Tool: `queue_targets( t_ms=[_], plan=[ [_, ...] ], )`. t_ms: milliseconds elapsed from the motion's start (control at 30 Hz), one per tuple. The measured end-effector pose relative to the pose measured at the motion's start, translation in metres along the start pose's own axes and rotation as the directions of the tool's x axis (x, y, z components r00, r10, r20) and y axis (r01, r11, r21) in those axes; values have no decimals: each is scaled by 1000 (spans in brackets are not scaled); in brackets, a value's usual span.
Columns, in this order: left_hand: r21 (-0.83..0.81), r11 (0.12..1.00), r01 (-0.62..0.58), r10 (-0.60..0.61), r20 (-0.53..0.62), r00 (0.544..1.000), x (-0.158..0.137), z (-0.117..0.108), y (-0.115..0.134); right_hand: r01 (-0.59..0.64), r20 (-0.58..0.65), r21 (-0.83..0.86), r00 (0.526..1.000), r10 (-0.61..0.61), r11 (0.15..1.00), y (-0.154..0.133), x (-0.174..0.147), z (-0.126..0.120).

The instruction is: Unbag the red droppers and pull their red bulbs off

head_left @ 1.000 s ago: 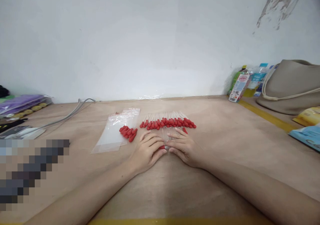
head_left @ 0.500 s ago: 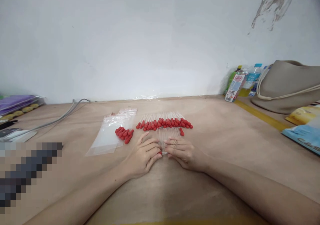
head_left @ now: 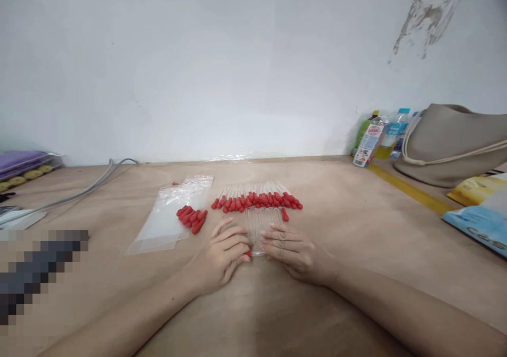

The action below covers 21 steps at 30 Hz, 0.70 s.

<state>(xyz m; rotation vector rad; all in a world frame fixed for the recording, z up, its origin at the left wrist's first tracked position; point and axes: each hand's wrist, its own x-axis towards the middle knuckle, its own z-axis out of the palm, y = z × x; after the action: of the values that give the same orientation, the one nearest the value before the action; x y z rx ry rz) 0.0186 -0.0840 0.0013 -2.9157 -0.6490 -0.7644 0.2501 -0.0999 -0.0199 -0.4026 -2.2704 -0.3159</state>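
Note:
Clear glass dropper tubes (head_left: 256, 225) lie side by side on the table between my hands. My left hand (head_left: 224, 254) is closed, with a red rubber bulb (head_left: 248, 253) at its thumb and fingertips, beside the tubes' near left end. Stretched fingers of my right hand (head_left: 295, 251) rest over the right side of the tubes; its thumb is mostly hidden. Behind them lies a row of glass droppers with red bulbs (head_left: 261, 199). A single red bulb (head_left: 285, 215) sits at the row's near right. More loose red bulbs (head_left: 192, 217) are piled at left.
Clear zip bags (head_left: 154, 230) lie partly under the loose bulbs. Grey cables (head_left: 99, 180) run along the left. Bottles (head_left: 396, 130), a carton (head_left: 368, 144), a grey-beige bag (head_left: 455, 146) and a blue packet (head_left: 479, 222) stand or lie at right. A white wall (head_left: 237, 72) closes off the back.
The camera view has shifted slightly, so everything sits a little lower and further left. Both hands keep nearly the same place by the glass tubes, the red bulb still at my left fingertips.

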Motion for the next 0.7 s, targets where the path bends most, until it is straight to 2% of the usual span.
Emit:
queue_targets(
  t_ms=[67,133,267,333,433,467,533,600,667,700],
  plan=[
    [-8,999,35,-35,-39,999,-4,0,-3,-40,-9,19,999,41,999,4,-3,-4],
    [-15,997,73,-74,-87,993,-8,2,-6,-140,-26,18,990,141,990,9,-6,-6],
    [-58,988,141,-149,-151,977,-9,5,-7,-355,-61,-126,935,350,926,15,-9,-6],
    [-60,978,198,-206,-222,953,-8,2,-10,-421,-60,-189,907,417,887,14,-7,-4],
    [-31,940,339,-333,-300,894,-9,-13,-25,-534,-61,-164,845,531,830,10,-1,-2],
    [-24,916,401,-388,-310,868,-11,-21,-33,-571,-69,-136,820,568,809,9,3,-2],
    [-35,847,531,-509,-346,788,-16,-38,-54,-619,-87,-82,785,613,781,9,11,-1],
    [-139,742,656,-653,-370,661,-25,-53,-76,-622,-105,-71,782,614,780,10,21,3],
    [-248,611,752,-782,-335,526,-35,-63,-97,-602,-119,-118,798,590,790,12,32,11],
    [-291,562,774,-820,-316,477,-40,-66,-105,-593,-129,-159,805,579,790,13,37,16]
  ],
)
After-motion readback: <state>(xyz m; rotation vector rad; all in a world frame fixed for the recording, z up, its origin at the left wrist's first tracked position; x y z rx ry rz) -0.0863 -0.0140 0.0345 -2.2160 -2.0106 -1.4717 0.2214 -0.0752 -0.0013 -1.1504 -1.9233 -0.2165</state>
